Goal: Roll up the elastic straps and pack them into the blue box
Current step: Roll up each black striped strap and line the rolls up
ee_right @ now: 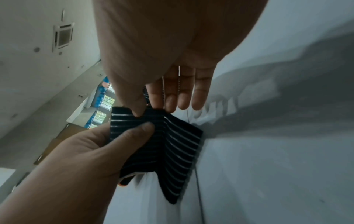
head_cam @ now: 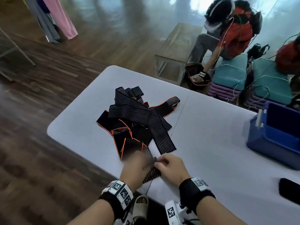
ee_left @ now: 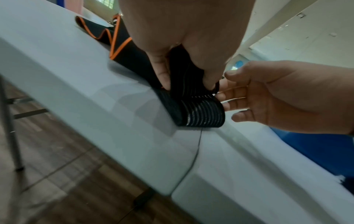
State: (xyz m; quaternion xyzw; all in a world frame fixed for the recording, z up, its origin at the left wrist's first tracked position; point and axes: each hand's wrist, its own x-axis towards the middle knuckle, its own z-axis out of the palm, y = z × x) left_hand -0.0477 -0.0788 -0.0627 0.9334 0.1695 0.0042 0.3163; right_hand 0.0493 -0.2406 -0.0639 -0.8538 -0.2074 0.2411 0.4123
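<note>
A heap of black elastic straps (head_cam: 138, 120), some orange-edged and some white-striped, lies in the middle of the white table (head_cam: 211, 143). One striped strap (head_cam: 152, 173) runs from the heap to the table's near edge, where both hands hold its end. My left hand (head_cam: 139, 163) pinches the folded strap end (ee_left: 201, 112) between thumb and fingers. My right hand (head_cam: 167, 163) pinches the strap's edge (ee_right: 153, 136) with thumb and forefinger, its other fingers straight. The blue box (head_cam: 276, 135) stands apart at the table's right.
A black flat object (head_cam: 289, 190) lies at the table's right front edge. Beyond the far edge a person in red (head_cam: 233, 30) bends over a dark bin (head_cam: 197, 75), beside a wooden bench (head_cam: 177, 51) and teal stools (head_cam: 230, 72). The table seam (head_cam: 178, 117) runs past the heap.
</note>
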